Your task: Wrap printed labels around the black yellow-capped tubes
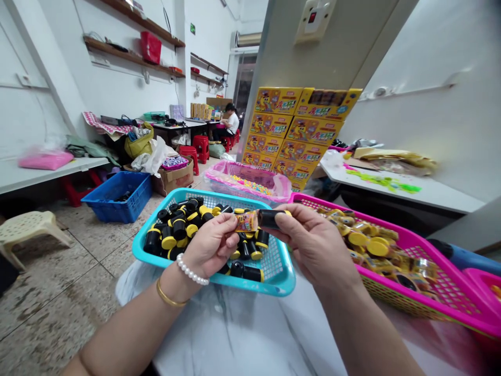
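My left hand (213, 243) pinches a small printed, colourful plastic sleeve (246, 222) between thumb and fingers. In my right hand (319, 248) is a small black container (268, 219) with a bit of yellow at its far end, pointed left. The container's end meets or nearly meets the sleeve's edge; I cannot tell whether it is inside. Both hands are above a turquoise basket (279, 287), which holds many black containers with yellow caps (169, 241). To the right, a pink basket (462, 292) holds containers wrapped in printed sleeves (358, 238).
Behind stands a plastic-lined pink basket (223, 180) with small colourful pieces. Yellow printed boxes (274, 125) are stacked against a pillar. A blue crate (117, 196) and a cream stool (33, 230) are on the floor at left. A person (232, 122) sits far back. The tabletop (242, 334) is marble-patterned.
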`<state>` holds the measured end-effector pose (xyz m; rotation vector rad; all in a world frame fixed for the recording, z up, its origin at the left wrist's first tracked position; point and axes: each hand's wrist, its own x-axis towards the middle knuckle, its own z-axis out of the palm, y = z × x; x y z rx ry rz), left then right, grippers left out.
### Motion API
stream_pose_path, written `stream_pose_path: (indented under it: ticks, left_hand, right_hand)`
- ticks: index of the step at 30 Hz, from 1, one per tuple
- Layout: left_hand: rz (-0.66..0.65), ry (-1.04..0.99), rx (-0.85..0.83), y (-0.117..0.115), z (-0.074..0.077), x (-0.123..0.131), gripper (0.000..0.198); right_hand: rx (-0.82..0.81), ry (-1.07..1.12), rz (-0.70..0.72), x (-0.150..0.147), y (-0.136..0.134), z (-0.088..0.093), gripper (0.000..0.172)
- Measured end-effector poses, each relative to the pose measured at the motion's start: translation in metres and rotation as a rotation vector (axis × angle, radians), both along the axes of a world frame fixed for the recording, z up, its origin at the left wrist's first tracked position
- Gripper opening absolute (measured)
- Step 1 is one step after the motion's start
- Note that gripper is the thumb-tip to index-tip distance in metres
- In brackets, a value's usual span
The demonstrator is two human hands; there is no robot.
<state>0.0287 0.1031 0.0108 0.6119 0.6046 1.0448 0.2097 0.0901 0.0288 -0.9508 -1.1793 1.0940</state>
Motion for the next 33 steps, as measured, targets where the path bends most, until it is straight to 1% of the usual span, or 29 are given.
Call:
stream_pose_path:
  ticks: [7, 12, 15, 17, 20, 23, 25, 28, 29, 30, 31, 32, 33]
  left_hand:
    - [-0.021, -0.064, -0.038, 0.000, -0.001, -0.001, 0.020]
    - [-0.027, -0.107, -0.060, 0.001, -0.003, -0.002, 0.020]
    - [-0.049, -0.120, -0.050, 0.002, -0.003, -0.002, 0.021]
    - [-0.045, -0.117, -0.055, 0.002, -0.002, -0.002, 0.019]
    - [-0.032, -0.103, -0.061, 0.002, 0.000, -0.001, 0.014]
    - [-0.031, -0.086, -0.040, 0.001, -0.001, -0.001, 0.016]
    - [0.026, -0.060, 0.001, -0.001, -0.002, 0.001, 0.022]
    - [0.257, 0.007, 0.108, -0.006, 0.000, 0.003, 0.034]
    - [0.317, 0.032, 0.148, -0.007, 0.002, 0.003, 0.040]
    - [0.332, 0.057, 0.186, -0.008, 0.003, 0.003, 0.047]
    - [0.301, 0.082, 0.218, -0.009, 0.003, 0.002, 0.053]
    - [0.232, 0.107, 0.244, -0.009, 0.004, 0.001, 0.056]
    - [0.155, 0.132, 0.262, -0.009, 0.003, 0.000, 0.055]
  right_hand:
    - [-0.030, -0.009, -0.064, -0.012, -0.001, -0.004, 0.044]
    - [-0.061, 0.047, -0.003, -0.018, -0.001, -0.004, 0.047]
    - [-0.078, -0.005, 0.010, -0.018, -0.003, -0.003, 0.049]
    - [-0.035, -0.096, -0.017, -0.017, -0.006, -0.003, 0.046]
    - [0.098, -0.223, -0.093, -0.018, -0.010, -0.004, 0.036]
    - [0.190, -0.248, -0.092, -0.020, -0.012, -0.004, 0.028]
    - [0.229, -0.227, -0.093, -0.021, -0.012, -0.004, 0.027]
    - [0.277, -0.194, -0.150, -0.019, -0.012, -0.003, 0.029]
    - [0.283, -0.186, -0.159, -0.018, -0.012, -0.003, 0.030]
    - [0.278, -0.185, -0.144, -0.017, -0.011, -0.002, 0.031]
    - [0.266, -0.194, -0.104, -0.015, -0.011, -0.002, 0.032]
    - [0.257, -0.216, -0.050, -0.014, -0.010, -0.001, 0.032]
    - [0.252, -0.248, 0.007, -0.011, -0.010, -0.001, 0.031]
